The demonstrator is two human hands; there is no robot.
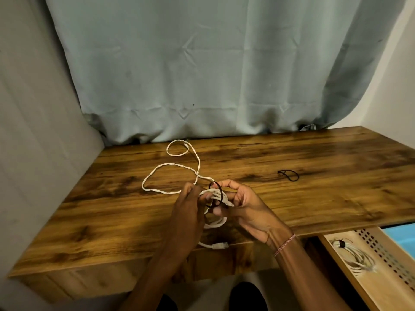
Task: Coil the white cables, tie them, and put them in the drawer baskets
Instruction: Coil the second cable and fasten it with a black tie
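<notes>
The wooden table [336, 198] carries a loose white cable [173, 164] and a black tie [292, 180].

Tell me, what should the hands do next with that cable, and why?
Likely twist the band and loop it once more over the coil. The left hand grips the coil while the right hand holds the band open round it, so the band looks slack, not yet tied. Only then would it join the tied cable in the basket.
</notes>
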